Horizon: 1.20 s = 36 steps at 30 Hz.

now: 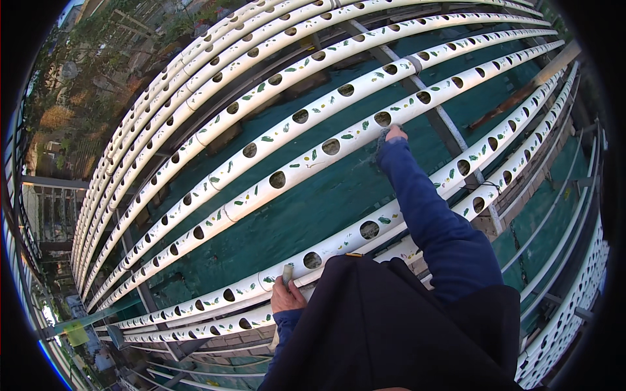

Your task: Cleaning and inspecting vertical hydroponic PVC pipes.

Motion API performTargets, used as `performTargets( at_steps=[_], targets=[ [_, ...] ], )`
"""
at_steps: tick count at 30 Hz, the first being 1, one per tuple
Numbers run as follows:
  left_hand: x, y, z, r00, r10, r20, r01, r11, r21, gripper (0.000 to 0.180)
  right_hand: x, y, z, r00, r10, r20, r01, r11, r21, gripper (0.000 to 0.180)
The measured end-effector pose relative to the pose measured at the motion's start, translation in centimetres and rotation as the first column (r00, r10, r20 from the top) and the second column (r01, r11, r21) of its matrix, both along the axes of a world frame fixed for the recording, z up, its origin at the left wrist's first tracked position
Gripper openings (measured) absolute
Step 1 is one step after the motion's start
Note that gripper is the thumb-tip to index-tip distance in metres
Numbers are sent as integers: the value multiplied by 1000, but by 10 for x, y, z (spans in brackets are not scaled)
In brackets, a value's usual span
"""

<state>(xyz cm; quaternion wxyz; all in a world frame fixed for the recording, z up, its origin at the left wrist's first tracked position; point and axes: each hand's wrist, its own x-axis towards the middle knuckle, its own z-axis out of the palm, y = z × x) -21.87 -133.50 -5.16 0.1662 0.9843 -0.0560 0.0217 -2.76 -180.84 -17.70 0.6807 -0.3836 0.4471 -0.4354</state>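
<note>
My right arm, in a blue sleeve, reaches far out over dark green water or sheeting. The right hand (396, 133) is closed beside a hole in a long white pipe (355, 135). A grey-blue, mesh-like clump (383, 142) shows at its fingers, too blurred to name. Closer to my body, my left hand (287, 297) is closed around a small pale grey-green cylinder (287, 274), held upright beside the nearer white pipe (342, 243). Green and yellow flecks dot both pipes.
Several more white pipes with round holes (300, 116) run in parallel across the frame. Grey metal crossbars (447, 127) support them. A wooden beam (557, 63) lies at the far right. Plants (59, 117) grow beyond the pipes at upper left. Thin rails (554, 225) stand at right.
</note>
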Motion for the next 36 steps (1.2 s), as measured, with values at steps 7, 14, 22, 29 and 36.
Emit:
performTargets(
  at_steps=[7,14,22,29,36],
  targets=[
    [-2,-7,8,999,37,-6,-37,997,64,28,50,4,131,940,-185,-288,-182,443,-878,34],
    [-5,-3,7,1000,12,17,-13,999,52,28,128,-27,98,17,-283,-959,-994,99,-47,48],
    [-7,26,-27,996,-85,-11,85,996,0,32,114,22,70,485,-398,-778,-581,518,-627,13],
    [-8,26,-28,1000,-6,-30,8,999,52,33,142,51,43,804,-407,-433,299,907,-297,46],
    [-6,18,-17,999,-40,-1,40,999,24,32,124,-100,18,924,-264,278,88,851,518,68]
  ],
)
